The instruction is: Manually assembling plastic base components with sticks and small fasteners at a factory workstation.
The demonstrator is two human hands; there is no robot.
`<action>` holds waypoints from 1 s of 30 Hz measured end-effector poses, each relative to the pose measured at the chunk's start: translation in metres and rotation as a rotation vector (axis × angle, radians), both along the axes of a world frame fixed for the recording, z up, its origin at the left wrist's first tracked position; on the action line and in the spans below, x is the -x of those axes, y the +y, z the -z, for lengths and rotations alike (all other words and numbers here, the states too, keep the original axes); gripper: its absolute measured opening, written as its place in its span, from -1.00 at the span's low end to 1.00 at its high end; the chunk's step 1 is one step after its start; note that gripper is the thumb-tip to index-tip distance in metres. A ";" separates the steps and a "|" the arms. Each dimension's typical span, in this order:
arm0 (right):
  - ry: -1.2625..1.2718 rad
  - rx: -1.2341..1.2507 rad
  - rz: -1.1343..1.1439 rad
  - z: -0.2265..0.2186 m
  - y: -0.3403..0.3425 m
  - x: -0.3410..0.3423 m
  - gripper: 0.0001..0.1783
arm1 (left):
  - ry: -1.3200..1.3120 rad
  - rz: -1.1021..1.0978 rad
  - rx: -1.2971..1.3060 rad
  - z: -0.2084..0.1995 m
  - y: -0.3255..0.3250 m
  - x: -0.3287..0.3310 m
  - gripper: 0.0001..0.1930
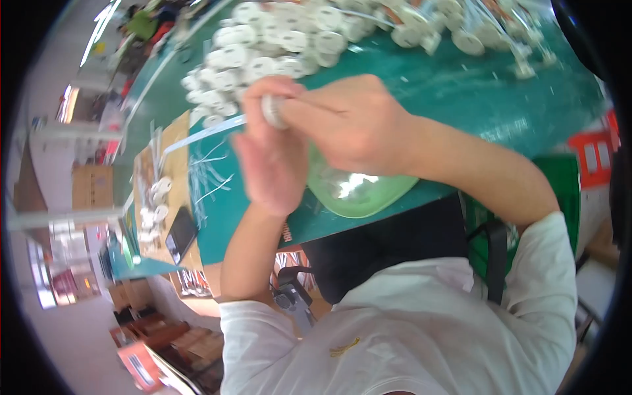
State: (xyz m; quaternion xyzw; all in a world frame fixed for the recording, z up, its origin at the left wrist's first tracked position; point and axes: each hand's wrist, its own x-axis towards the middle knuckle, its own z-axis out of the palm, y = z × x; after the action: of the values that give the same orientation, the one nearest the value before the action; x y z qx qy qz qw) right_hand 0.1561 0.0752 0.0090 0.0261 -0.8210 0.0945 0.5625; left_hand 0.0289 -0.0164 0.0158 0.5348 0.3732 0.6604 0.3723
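In front of me, above the near part of the green table (434,112), my two hands meet. My left hand (273,155) is closed around a white round plastic piece (272,112), its palm partly turned toward me. My right hand (359,122) pinches at the same piece from the right; the fingertips are blurred and partly hidden. From the left hand a thin whitish strip (207,133) runs off to the left; whether it joins the round piece is hidden. Below the hands sits a light green bowl (362,201), shiny inside.
A large heap of white round pieces (276,46) covers the far table, with more on white leads (484,36) at the far right. On the left lie cardboard (176,138), loose strips (207,174) and a dark phone (181,235). A green crate (559,184) stands at right.
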 end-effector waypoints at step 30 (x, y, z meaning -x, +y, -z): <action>-0.267 0.244 0.012 -0.008 0.019 -0.020 -0.82 | 1.532 -1.115 0.576 -0.070 -0.058 0.285 -0.55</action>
State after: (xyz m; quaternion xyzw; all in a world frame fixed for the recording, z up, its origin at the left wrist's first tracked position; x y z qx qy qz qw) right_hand 0.1758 0.0939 0.0171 -0.0598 -0.8710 0.1926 0.4480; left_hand -0.2558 -0.0742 0.0856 0.4543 0.8578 0.1009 -0.2180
